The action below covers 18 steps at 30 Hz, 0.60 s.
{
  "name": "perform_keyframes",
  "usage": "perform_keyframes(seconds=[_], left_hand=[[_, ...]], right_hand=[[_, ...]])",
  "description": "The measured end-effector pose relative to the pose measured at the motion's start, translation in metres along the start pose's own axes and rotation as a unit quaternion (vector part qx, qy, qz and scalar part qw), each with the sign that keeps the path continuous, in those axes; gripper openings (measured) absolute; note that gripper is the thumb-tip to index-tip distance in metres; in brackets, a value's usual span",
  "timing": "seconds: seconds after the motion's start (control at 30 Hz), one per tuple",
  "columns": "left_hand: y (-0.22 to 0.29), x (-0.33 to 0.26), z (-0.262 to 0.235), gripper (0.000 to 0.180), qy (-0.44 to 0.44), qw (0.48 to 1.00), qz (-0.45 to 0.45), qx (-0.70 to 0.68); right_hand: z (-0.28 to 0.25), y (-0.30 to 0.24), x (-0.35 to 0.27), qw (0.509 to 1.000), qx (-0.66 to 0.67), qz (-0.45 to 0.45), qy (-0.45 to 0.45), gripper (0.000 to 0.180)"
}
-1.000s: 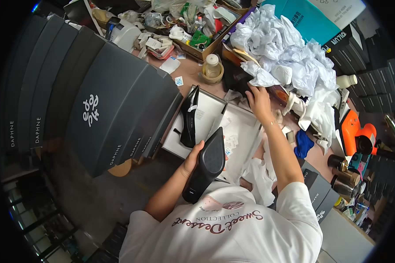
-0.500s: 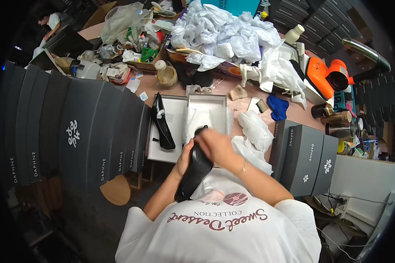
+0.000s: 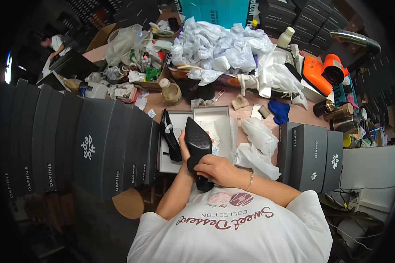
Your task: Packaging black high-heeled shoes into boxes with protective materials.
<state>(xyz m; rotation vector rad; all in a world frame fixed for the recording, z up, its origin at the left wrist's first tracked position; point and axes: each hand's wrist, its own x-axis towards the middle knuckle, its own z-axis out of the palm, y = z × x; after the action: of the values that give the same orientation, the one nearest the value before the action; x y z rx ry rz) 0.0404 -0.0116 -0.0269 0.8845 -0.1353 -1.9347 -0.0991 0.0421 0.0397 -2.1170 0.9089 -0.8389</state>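
Observation:
A black pointed-toe heeled shoe (image 3: 198, 139) is in both hands in front of my shirt, its sole turned up and its toe pointing away from me. My left hand (image 3: 184, 152) is closed round it from the left and beneath, with fingertips showing past its right edge. My right hand (image 3: 220, 169) has its fingers curled against the narrow part toward the heel; exactly what the fingertips press on is hidden. A matching black shoe (image 3: 173, 143) lies on its side in the left part of an open grey-and-white shoe box (image 3: 225, 113), with a whitish wad at its opening.
Stacked dark shoe boxes (image 3: 103, 144) line the left, and more boxes (image 3: 309, 158) stand at right. White tissue paper (image 3: 260, 136) lies beside the open box. Behind are a jar (image 3: 171, 93), a blue cloth (image 3: 278, 110), heaped crumpled paper (image 3: 219, 50) and an orange device (image 3: 316, 74).
The held shoe has been turned over, so its sole faces up with the toe away from me. My right hand has moved from its far end to near the heel.

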Motion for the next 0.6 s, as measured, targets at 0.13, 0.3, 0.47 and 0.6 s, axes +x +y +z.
perform_keyframes(seconds=[0.13,0.3,0.47,0.6], left_hand=[[-0.008,-0.007,-0.016,0.069,0.007,1.000,-0.015,-0.014],[-0.027,-0.007,-0.045,0.070,-0.050,0.997,-0.053,-0.025],[-0.014,-0.025,-0.052,0.080,-0.067,0.996,-0.058,0.002],[-0.018,-0.080,-0.021,0.082,-0.029,0.989,-0.040,0.142]], right_hand=[[-0.012,0.019,-0.036,0.954,0.230,0.084,-0.175,0.023],[0.008,0.014,-0.015,1.000,-0.009,0.005,0.022,0.021],[0.018,0.008,-0.022,0.997,0.077,0.002,-0.021,0.025],[0.002,0.007,-0.002,0.998,0.037,0.044,0.006,0.026]])
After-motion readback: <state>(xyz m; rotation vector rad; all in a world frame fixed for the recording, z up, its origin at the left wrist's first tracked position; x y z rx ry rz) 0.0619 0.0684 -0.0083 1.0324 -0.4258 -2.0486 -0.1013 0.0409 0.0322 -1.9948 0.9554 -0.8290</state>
